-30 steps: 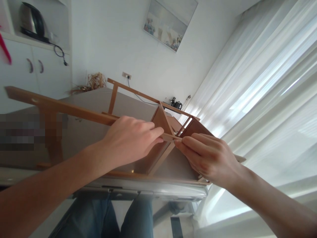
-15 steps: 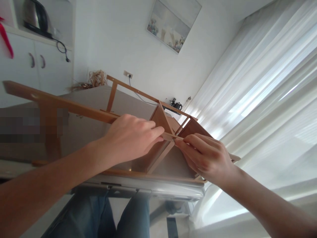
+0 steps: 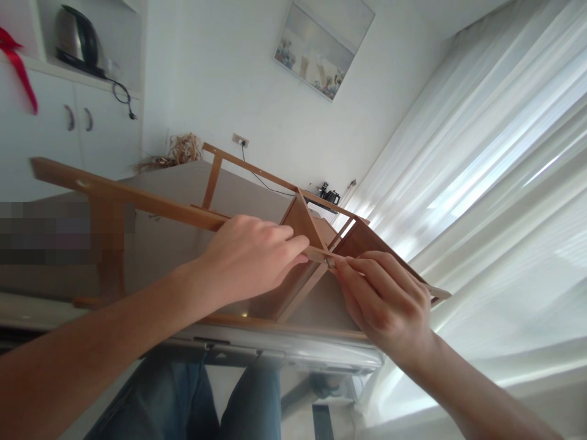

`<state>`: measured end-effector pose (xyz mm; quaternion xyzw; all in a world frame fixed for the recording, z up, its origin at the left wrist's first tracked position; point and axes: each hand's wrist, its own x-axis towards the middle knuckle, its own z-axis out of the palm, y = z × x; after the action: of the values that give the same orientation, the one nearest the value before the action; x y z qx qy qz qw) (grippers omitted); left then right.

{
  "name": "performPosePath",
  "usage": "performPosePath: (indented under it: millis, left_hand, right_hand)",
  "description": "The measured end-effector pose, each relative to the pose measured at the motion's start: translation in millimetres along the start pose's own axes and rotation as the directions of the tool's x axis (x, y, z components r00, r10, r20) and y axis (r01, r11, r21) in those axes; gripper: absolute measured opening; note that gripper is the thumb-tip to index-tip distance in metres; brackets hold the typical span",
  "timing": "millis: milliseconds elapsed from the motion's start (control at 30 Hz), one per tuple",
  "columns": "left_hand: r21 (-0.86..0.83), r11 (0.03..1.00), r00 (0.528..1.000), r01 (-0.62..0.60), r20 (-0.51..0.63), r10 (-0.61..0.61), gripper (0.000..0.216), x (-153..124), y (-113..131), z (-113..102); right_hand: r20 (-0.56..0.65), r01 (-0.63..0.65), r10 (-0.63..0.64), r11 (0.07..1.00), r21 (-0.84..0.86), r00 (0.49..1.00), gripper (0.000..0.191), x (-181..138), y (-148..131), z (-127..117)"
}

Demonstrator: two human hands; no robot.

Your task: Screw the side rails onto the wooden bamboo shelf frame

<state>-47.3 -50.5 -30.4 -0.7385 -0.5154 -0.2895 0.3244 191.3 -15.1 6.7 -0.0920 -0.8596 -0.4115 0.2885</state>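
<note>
A wooden frame (image 3: 137, 198) rests on the grey-topped desk (image 3: 169, 177) in front of the seated person, its rails running from left to right with two brown panels, the nearer one (image 3: 305, 214) and the farther one (image 3: 378, 241), set crosswise between them. The left hand (image 3: 254, 256) is bent over the upper near rail, its fingers closed on the wood just left of where the nearer panel meets it. The right hand (image 3: 389, 299) is just beside that joint, thumb and forefinger pinched together at a small metal piece (image 3: 329, 263); it is too small to tell what it is. Dried stalks (image 3: 181, 151) lie at the far side of the desk, near a wall socket (image 3: 240, 140) with a black plug in it. A kettle (image 3: 77, 40) stands on a shelf at upper left, and white curtains (image 3: 504, 201) hang along the right.
</note>
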Motion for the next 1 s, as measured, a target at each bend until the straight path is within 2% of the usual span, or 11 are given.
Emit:
performPosePath:
  millis: [267, 700, 1000]
  left_hand:
    - [-0.002, 1.000, 1.000, -0.004, -0.008, 0.004, 0.029, 0, 0, -2]
    - [-0.010, 1.000, 0.999, 0.002, -0.037, -0.003, 0.026, -1, 1, 0]
    - [0.003, 1.000, 0.999, -0.009, -0.044, 0.009, 0.024, -2, 1, 2]
  right_hand:
    - [-0.027, -0.045, 0.047, 0.997, 0.065, 0.999, 0.020, 3, -2, 0]
    - [-0.056, -0.163, 0.166, 0.985, 0.051, 0.985, 0.016, 1, -12, 3]
    - [-0.066, -0.202, 0.205, 0.978, 0.041, 0.977, 0.016, -3, -15, 5]
